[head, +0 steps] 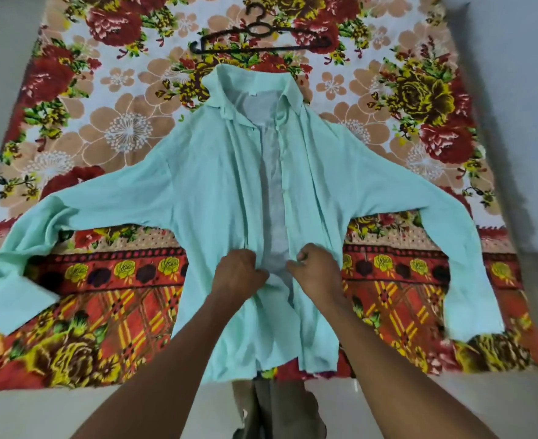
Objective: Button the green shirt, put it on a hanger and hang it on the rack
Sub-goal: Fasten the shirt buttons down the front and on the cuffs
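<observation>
Left hand point(240, 270), right hand point(313, 269) pinch open green shirt point(210, 185) plackets

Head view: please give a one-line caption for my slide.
Both hands, left and right, pinch the open front edges of the green shirt on a floral blanket; black hanger lies beyond.

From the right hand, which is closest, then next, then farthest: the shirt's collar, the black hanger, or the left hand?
1. left hand, just beside the right hand
2. collar, at the shirt's top
3. hanger, on the blanket beyond the collar
</observation>
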